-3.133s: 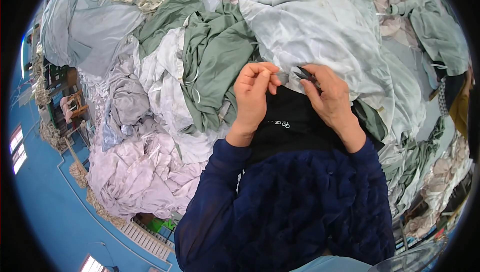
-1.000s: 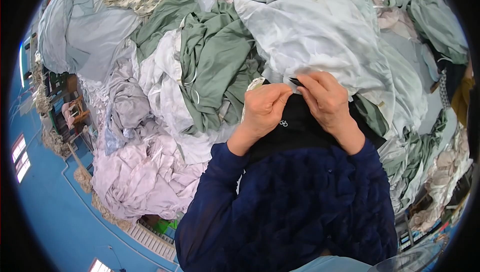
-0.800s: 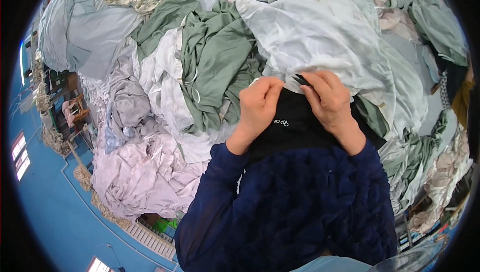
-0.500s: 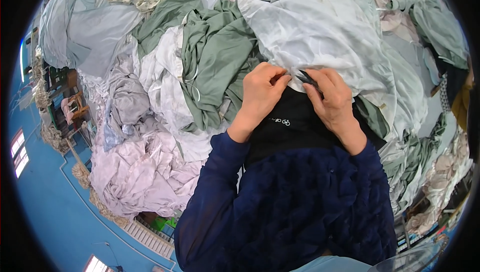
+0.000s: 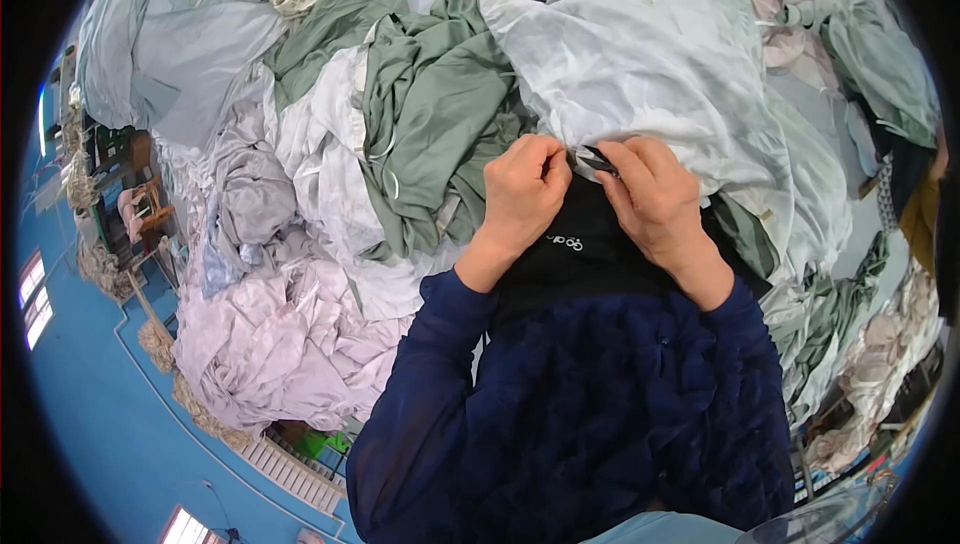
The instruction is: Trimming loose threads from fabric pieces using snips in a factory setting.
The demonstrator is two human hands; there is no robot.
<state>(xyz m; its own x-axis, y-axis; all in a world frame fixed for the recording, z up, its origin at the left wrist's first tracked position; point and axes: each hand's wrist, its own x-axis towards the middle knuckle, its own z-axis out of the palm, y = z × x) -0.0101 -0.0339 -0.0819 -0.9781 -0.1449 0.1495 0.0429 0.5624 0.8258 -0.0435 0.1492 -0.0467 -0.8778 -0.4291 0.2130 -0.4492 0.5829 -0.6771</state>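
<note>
The left hand point(image 5: 520, 189) and right hand point(image 5: 650, 199) meet at the near edge of a pale grey-green cloth point(image 5: 640, 54), just above a black garment point(image 5: 590, 249) at the person's front. The left fingers point(image 5: 548, 159) are curled together, pinching the cloth's edge. The right fingers point(image 5: 625, 159) are closed on a small dark tool point(image 5: 598, 162); its kind cannot be told. The tool's long axis runs roughly left to right with a slight downward tilt toward the right, its free end pointing toward the left hand.

The pale cloth spreads away from the hands, upward and to the right. A sage-green cloth point(image 5: 430, 114) lies just left of the left hand, touching the pale cloth. White cloth point(image 5: 320, 174) and lilac cloth point(image 5: 270, 334) lie further left. Nothing lies between the two hands except the pinched cloth edge. The blue floor point(image 5: 90, 394) shows at lower left.
</note>
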